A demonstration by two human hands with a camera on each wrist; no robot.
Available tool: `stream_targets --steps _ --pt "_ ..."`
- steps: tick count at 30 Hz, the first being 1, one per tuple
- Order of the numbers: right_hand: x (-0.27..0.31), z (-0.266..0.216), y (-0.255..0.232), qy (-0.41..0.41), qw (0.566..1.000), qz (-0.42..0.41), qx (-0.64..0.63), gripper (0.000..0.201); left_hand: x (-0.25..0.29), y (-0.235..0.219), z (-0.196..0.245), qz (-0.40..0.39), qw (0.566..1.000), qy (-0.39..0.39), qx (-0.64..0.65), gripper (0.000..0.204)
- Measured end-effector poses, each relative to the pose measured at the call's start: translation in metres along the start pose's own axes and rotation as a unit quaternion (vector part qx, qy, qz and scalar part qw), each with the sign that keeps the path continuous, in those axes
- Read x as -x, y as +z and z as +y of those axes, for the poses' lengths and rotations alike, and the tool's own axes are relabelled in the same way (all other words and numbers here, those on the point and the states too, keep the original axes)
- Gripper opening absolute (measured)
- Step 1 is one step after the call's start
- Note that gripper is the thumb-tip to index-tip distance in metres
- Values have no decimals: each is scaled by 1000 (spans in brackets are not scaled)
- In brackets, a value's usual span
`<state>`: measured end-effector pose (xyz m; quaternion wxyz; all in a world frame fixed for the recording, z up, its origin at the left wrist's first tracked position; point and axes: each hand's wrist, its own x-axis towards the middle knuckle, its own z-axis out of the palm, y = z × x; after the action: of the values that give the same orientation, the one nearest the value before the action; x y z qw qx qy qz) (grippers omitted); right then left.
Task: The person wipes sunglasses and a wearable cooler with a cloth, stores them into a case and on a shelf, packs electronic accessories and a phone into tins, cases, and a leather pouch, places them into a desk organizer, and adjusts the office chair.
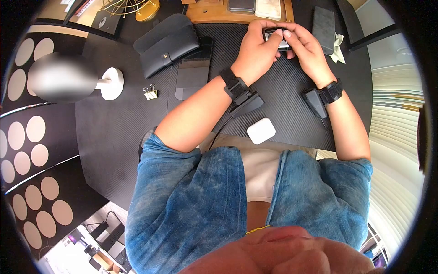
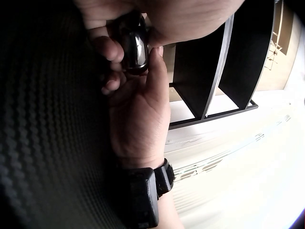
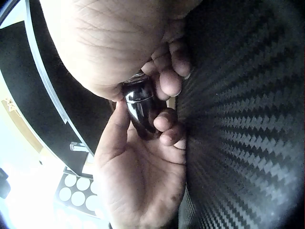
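Note:
A small glossy black object with a silvery part (image 1: 284, 44) is held between both hands near the far side of the desk. The left hand (image 1: 258, 51) grips its left side, thumb on top. The right hand (image 1: 311, 54) holds the other side, its thumb close to the left thumb. In the left wrist view the object (image 2: 137, 50) shines between the curled fingers; the right wrist view shows its dark rounded end (image 3: 141, 107) against the left palm (image 3: 143, 186). The fingers hide much of it.
A white case (image 1: 261, 131) lies near the front edge. Left of the hands are a black pouch (image 1: 166, 43), a dark phone-like slab (image 1: 193, 68), a binder clip (image 1: 150, 92) and a white-based round object (image 1: 112, 84). A wooden tray (image 1: 219, 17) and grey box (image 1: 323, 29) stand behind.

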<state>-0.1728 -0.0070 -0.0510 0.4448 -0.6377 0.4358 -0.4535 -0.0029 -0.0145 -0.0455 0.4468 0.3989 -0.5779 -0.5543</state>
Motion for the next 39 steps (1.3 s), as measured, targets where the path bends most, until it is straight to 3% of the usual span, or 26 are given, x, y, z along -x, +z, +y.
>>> stream_targets --steps 33,35,39 --pt "1 -2 0 14 1000 -8 3 33 4 0 -1 9 998 41 -51 37" --pt "0 -3 1 7 1000 -6 6 33 5 0 0 45 988 102 -107 38" --pt "0 -3 -2 20 1000 -12 9 33 5 -1 3 35 993 74 -87 39"
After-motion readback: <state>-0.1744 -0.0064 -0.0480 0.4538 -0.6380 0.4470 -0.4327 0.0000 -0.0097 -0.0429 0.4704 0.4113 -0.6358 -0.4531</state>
